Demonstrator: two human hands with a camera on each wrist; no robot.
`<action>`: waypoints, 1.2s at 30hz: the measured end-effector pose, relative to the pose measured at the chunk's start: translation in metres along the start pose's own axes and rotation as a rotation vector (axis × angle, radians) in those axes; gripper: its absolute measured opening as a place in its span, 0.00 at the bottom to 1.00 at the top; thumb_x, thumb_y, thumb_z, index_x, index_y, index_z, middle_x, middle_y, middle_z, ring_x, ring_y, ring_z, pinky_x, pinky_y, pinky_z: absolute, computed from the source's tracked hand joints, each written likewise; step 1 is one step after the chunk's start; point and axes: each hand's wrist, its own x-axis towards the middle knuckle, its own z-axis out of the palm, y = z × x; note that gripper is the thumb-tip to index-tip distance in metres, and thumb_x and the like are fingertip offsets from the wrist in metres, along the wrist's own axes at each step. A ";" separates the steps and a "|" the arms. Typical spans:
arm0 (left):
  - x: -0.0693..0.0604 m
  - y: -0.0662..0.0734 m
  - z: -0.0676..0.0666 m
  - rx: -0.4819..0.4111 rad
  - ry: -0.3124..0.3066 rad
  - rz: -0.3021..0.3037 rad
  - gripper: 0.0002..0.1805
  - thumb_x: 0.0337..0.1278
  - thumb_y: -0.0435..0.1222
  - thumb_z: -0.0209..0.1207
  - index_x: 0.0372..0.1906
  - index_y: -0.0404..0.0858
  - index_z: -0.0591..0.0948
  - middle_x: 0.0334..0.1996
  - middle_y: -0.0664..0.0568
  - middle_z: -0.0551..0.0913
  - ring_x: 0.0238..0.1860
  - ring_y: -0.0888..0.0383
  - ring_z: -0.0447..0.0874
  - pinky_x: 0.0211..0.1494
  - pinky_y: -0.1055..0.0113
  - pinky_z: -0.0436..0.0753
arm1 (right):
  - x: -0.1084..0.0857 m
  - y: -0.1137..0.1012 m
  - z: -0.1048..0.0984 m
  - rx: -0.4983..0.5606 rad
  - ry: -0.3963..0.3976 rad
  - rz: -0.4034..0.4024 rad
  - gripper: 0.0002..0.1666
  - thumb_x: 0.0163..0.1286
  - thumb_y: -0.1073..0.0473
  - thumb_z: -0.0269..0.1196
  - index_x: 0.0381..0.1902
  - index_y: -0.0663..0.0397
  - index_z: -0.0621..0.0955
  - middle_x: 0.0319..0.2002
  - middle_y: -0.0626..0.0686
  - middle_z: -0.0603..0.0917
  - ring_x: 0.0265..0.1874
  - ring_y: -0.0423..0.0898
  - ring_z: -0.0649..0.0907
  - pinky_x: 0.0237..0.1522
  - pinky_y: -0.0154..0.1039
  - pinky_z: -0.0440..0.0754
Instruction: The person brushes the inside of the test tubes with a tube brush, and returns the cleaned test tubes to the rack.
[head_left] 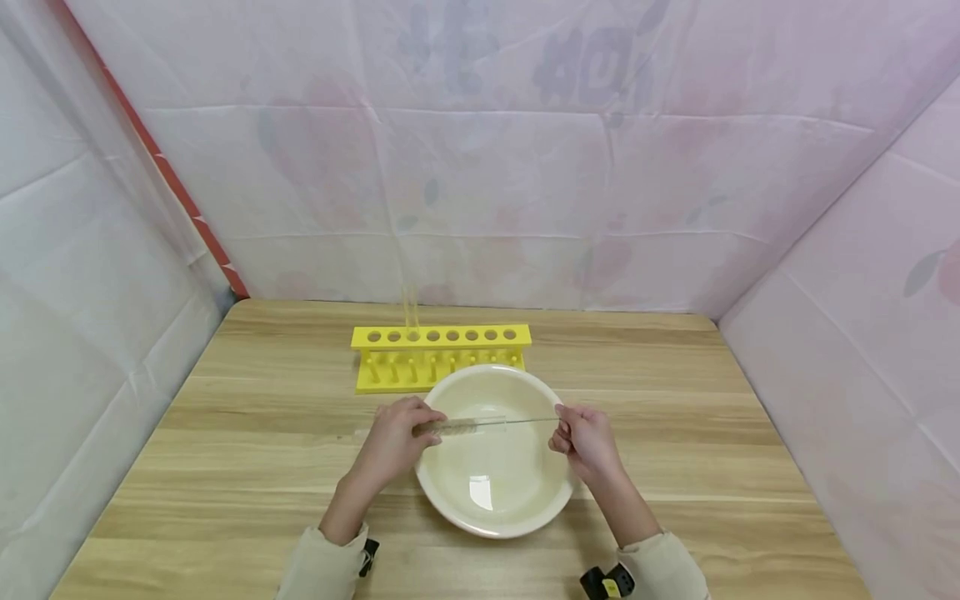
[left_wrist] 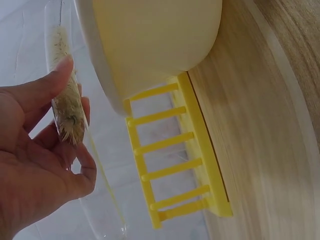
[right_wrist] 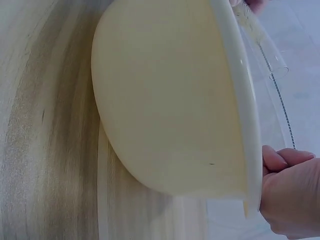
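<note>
Over the cream basin [head_left: 495, 518], my left hand [head_left: 397, 435] grips a clear test tube [left_wrist: 51, 37] between thumb and fingers. Inside the tube sit the pale bristles of a test tube brush [left_wrist: 68, 102]. The brush's twisted wire handle [right_wrist: 281, 102] comes out of the tube's open end and runs to the right. My right hand [head_left: 588, 440] pinches that wire near the basin's right rim. In the left wrist view, the tube's lower part continues below the left hand's fingers.
Behind the basin stands a yellow test tube rack [head_left: 441, 335] with a row of holes and pegs. One clear tube [head_left: 409, 310] stands upright in it. The wooden table [head_left: 712, 467] is bordered by white patterned cloth walls [head_left: 487, 183].
</note>
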 end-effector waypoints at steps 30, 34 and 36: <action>0.000 -0.001 -0.003 -0.055 -0.035 -0.035 0.13 0.36 0.29 0.69 0.35 0.38 0.85 0.28 0.56 0.78 0.27 0.63 0.70 0.30 0.70 0.71 | -0.001 0.001 -0.004 -0.016 0.031 -0.067 0.28 0.70 0.68 0.47 0.08 0.56 0.61 0.10 0.49 0.59 0.09 0.40 0.62 0.23 0.35 0.66; -0.002 -0.003 -0.004 -0.099 -0.044 -0.048 0.13 0.36 0.28 0.69 0.35 0.37 0.85 0.29 0.55 0.78 0.28 0.62 0.71 0.31 0.70 0.73 | -0.001 0.004 -0.004 -0.024 0.028 -0.127 0.28 0.70 0.69 0.47 0.08 0.57 0.60 0.10 0.50 0.60 0.10 0.40 0.62 0.23 0.35 0.68; -0.003 -0.004 -0.004 -0.117 -0.039 -0.059 0.13 0.36 0.27 0.69 0.34 0.37 0.85 0.29 0.55 0.78 0.29 0.62 0.72 0.32 0.70 0.74 | -0.001 0.006 -0.004 -0.056 0.020 -0.191 0.27 0.69 0.69 0.47 0.08 0.59 0.60 0.10 0.50 0.60 0.11 0.41 0.63 0.23 0.35 0.69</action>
